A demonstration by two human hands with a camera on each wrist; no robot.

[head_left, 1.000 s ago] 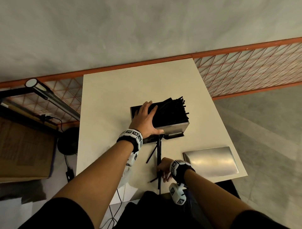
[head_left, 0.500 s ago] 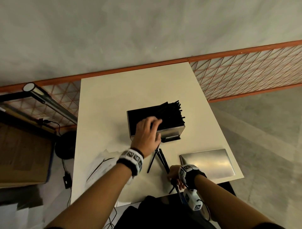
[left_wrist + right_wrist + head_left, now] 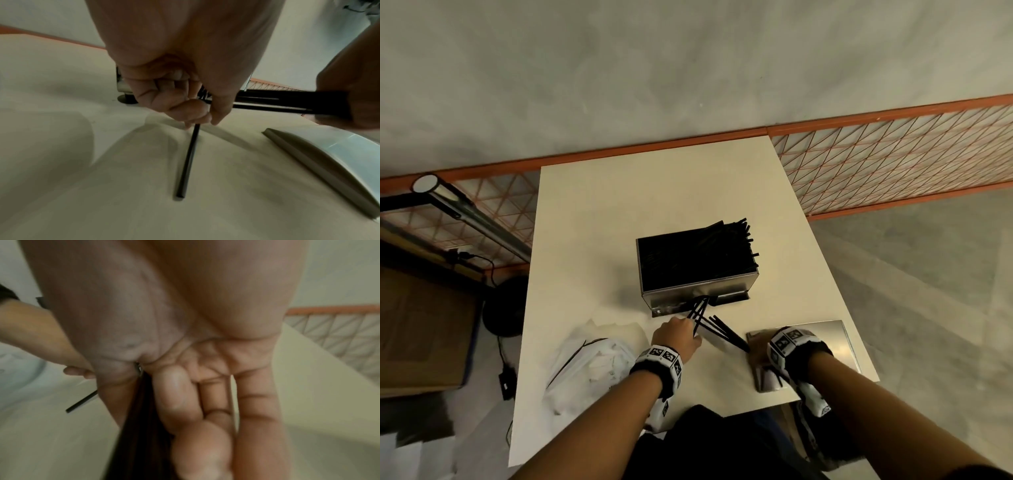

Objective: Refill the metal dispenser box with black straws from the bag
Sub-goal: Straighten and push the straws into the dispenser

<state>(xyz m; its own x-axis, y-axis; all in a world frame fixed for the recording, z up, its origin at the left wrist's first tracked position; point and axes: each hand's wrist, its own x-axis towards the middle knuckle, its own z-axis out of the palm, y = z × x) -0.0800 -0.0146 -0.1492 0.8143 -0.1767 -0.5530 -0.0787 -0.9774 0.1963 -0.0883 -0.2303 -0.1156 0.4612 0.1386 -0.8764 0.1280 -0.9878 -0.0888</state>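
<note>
The metal dispenser box (image 3: 698, 294) stands open in the middle of the table, packed with black straws (image 3: 709, 253). In front of it my left hand (image 3: 681, 334) pinches a few crossed black straws (image 3: 700, 311); the left wrist view shows its curled fingers (image 3: 174, 104) round one straw (image 3: 188, 162) whose end rests on the table. My right hand (image 3: 758, 349) holds a bundle of black straws (image 3: 726, 334) between thumb and forefinger (image 3: 174, 399), low over the lid's left edge. The bundle (image 3: 287, 102) points towards my left hand.
The box's flat metal lid (image 3: 835, 339) lies near the front right corner of the table (image 3: 619, 205). A crumpled clear plastic bag (image 3: 592, 363) sits at the front left. An orange mesh fence (image 3: 893, 161) runs behind the table. A cardboard box (image 3: 421, 329) stands on the floor at the left.
My left hand left the top of the box and came down to the loose straws in front of it. My right hand moved right, over the lid, with its bundle.
</note>
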